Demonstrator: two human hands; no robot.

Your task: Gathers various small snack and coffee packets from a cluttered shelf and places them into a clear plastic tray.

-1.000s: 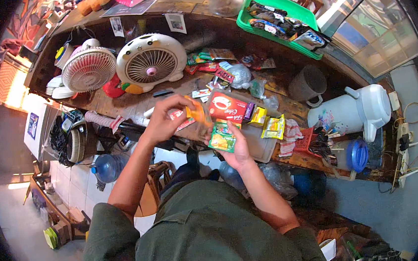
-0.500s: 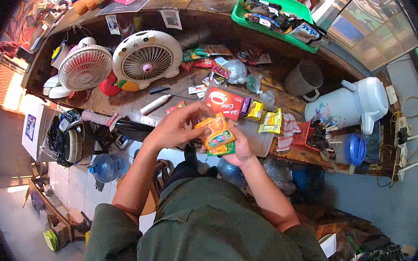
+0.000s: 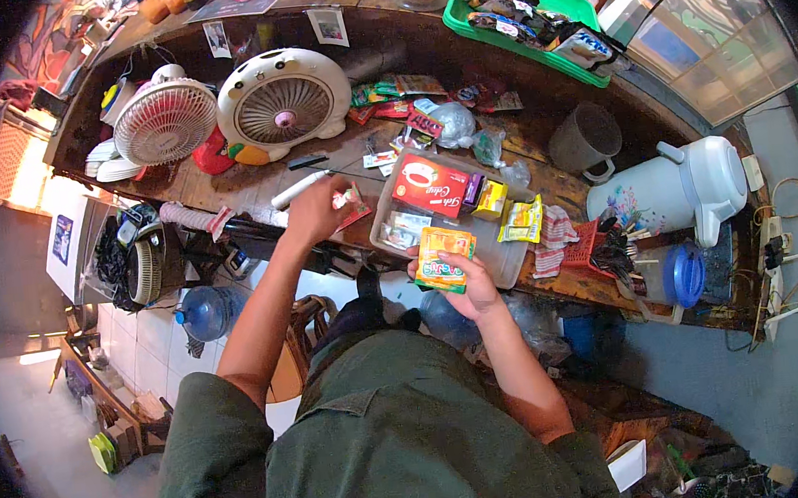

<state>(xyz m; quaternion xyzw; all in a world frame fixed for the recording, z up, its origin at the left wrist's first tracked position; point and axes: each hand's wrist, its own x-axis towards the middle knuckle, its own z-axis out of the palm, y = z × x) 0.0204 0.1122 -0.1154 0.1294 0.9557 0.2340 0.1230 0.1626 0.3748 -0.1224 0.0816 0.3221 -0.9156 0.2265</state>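
In my right hand is a small stack of orange drink sachets, with green showing along the lower edge. The thumb lies over their front. My left hand is at the table's edge, its fingers closed on a small red sachet. Part of that sachet is hidden by the fingers. Just beyond my right hand sits a clear plastic container, holding a red tea box, a purple packet, a yellow box and yellow sachets.
On the wooden table stand two fans, a grey mug, a pale blue thermos jug and a red basket. A white stick-shaped thing lies near my left hand. A green tray of packets is up high.
My left hand has left the orange sachets and moved left to the red sachet on the table. My right hand, still holding the stack, has shifted slightly right.
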